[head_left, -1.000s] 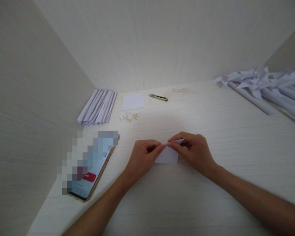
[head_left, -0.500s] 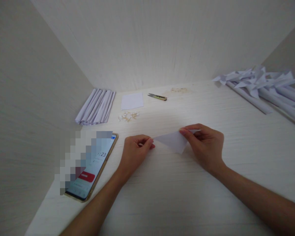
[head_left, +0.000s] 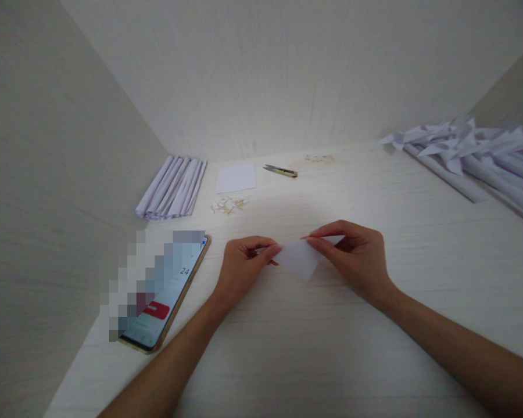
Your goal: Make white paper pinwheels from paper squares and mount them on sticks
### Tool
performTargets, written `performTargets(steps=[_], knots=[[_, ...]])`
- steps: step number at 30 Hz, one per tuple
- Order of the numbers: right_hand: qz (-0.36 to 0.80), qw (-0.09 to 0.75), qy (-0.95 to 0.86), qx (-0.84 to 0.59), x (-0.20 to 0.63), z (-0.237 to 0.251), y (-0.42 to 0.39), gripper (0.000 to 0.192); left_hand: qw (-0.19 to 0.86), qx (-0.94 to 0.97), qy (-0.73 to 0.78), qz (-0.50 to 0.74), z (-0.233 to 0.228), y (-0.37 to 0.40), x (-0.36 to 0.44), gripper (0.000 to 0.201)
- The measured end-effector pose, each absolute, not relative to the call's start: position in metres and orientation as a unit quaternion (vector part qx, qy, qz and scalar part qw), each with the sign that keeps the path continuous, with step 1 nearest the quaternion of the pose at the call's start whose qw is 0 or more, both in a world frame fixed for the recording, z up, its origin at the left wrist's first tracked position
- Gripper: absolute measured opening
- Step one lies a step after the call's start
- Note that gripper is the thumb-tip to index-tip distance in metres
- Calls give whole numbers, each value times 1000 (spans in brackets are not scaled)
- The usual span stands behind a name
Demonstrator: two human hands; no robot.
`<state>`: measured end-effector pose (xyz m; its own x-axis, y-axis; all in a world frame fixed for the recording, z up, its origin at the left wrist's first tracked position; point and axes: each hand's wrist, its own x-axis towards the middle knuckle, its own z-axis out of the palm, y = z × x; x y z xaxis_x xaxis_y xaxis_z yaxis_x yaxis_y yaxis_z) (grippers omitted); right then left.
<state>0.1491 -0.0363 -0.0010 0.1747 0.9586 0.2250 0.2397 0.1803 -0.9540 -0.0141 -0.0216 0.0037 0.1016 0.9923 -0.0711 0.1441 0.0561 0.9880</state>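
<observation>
A small sheet of white paper [head_left: 300, 258], folded into a triangle with one corner pointing down toward me, is stretched between my hands above the table. My left hand [head_left: 248, 264] pinches its left end between thumb and fingers. Along the top folded edge, right of the middle, my right hand [head_left: 353, 255] pinches it with thumb and index finger; the right tip of the paper shows past that thumb. Both hands partly cover the ends of the paper.
Rolled paper tubes [head_left: 172, 187] lie at left, near a phone [head_left: 169, 305]. Behind my hands are cut cotton-bud tips [head_left: 229, 205], stacked white paper squares [head_left: 236, 178], thread snips [head_left: 280, 170] and small pale bits [head_left: 319, 158]. Paper pinwheels on tubes [head_left: 457, 148] are piled at right.
My right hand has shifted left along the paper, closer to my left hand. My left hand has moved slightly right and now grips further over the paper's left end.
</observation>
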Motion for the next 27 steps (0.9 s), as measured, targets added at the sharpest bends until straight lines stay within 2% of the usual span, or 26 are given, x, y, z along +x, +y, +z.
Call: performTargets(steps=[3, 6, 12, 17, 23, 27], knots=[[408, 511, -555, -514, 148, -2, -35, 6, 474, 509, 547, 466, 4, -17, -19, 5], [482, 449, -580, -479, 147, -4, -35, 6, 468, 496, 552, 480, 4, -16, -21, 6], [506, 376, -632, -450, 146, -6, -37, 12, 484, 558, 546, 395, 5, -26, -10, 6], [493, 375, -641, -453, 146, -4, -36, 11, 479, 560, 538, 408, 4, -27, -7, 6], [506, 395, -606, -469, 146, -2, -36, 9, 422, 486, 558, 523, 1, -14, -22, 7], [540, 412, -555, -480, 145, -1, -36, 8, 391, 423, 554, 601, -5, -4, -31, 17]])
